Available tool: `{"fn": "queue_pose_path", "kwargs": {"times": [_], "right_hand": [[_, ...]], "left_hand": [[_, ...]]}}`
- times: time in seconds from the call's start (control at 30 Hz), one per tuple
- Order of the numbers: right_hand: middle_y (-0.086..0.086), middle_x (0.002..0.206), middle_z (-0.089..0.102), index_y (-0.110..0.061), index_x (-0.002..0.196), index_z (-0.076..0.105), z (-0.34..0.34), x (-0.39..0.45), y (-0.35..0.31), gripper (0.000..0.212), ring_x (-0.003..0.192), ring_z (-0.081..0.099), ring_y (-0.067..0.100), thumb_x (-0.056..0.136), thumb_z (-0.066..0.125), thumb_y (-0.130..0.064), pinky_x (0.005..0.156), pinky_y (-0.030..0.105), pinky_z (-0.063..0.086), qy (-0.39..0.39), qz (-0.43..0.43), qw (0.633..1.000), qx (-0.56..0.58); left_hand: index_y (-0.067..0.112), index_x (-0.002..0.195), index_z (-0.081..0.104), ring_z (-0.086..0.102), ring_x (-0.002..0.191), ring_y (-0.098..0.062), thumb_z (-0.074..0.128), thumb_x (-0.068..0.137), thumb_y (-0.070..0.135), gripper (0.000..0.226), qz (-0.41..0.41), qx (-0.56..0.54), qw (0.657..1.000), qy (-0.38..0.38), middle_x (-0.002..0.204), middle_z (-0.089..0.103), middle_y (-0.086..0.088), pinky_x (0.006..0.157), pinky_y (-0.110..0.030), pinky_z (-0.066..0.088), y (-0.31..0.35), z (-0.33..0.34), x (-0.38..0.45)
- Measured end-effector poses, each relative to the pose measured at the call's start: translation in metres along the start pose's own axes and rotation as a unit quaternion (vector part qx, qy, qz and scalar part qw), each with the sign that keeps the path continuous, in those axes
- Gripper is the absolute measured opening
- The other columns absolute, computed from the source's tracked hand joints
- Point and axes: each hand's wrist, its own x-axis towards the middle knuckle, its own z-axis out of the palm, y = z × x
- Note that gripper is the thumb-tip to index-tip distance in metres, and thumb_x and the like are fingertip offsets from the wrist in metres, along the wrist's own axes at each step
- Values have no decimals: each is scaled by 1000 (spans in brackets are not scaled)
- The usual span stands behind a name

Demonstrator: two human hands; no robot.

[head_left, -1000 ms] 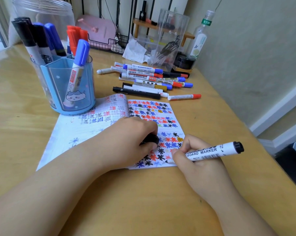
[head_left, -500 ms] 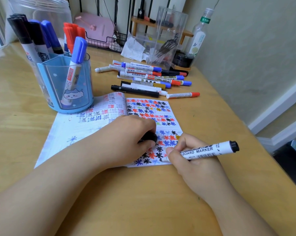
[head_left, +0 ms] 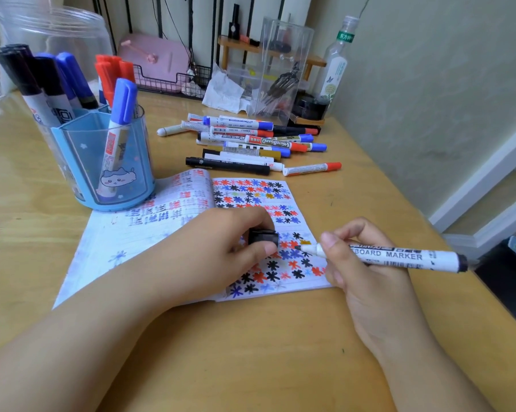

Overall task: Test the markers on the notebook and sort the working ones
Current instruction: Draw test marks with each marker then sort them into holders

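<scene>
Since a second ago the right hand [head_left: 366, 272] has drawn back from the bottom corner of the notebook [head_left: 280, 233] and swung the whiteboard marker [head_left: 399, 255] flatter, its nib now hanging just over a middle row of stars. That hand pinches the barrel near the nib, fingers curled round it. The left hand [head_left: 218, 251] rests on the page, holding the black cap [head_left: 263, 237] between thumb and fingertips (and handily pinning the paper down). To test well, I'd say set the nib in a bare gap between stars and pull a few firm strokes, so a faint line shows. The blue holder [head_left: 102, 162] at the back left has markers already standing in it; a pile of markers [head_left: 250, 144] lies beyond the notebook.
</scene>
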Motion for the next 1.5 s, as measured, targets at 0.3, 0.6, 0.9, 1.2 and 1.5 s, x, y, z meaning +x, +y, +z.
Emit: {"fn": "queue_pose_path", "kwargs": {"times": [0.3,0.6,0.9,1.2,1.5], "right_hand": [[6,43,47,-21,60,50,-1,1,-4,13,42,30,12,73,53,-23,43,18,29,-8,44,995,87],[-10,44,33,-25,55,37,3,-1,1,27,42,28,8,69,58,-32,46,21,26,-50,-5,991,123],[-5,41,36,-27,55,40,6,3,2,27,44,32,12,69,63,-32,51,27,27,-50,21,989,137],[-2,58,58,-17,92,63,-72,-28,-44,11,51,44,7,84,66,-24,55,17,38,10,2,999,-37],[-15,75,58,-33,94,64,-191,-188,-45,21,73,54,-1,84,51,-48,63,11,40,73,-9,870,-488]], "left_hand": [[35,88,55,56,72,-9,48,85,44,12,42,-122,991,-22,80,61,14,63,-21,45,8,6,-1],[28,90,50,47,63,-3,39,90,42,18,102,-95,990,-26,72,52,17,55,-12,33,19,19,-6],[32,83,43,49,61,3,37,89,41,13,97,-74,992,12,71,54,27,54,-10,33,26,23,-4],[39,84,47,48,79,-2,32,85,58,24,134,37,989,55,85,46,18,67,-15,38,32,20,-2],[23,109,57,55,84,-13,37,92,44,34,318,92,944,-2,94,53,9,70,-32,46,142,100,-7]]}}
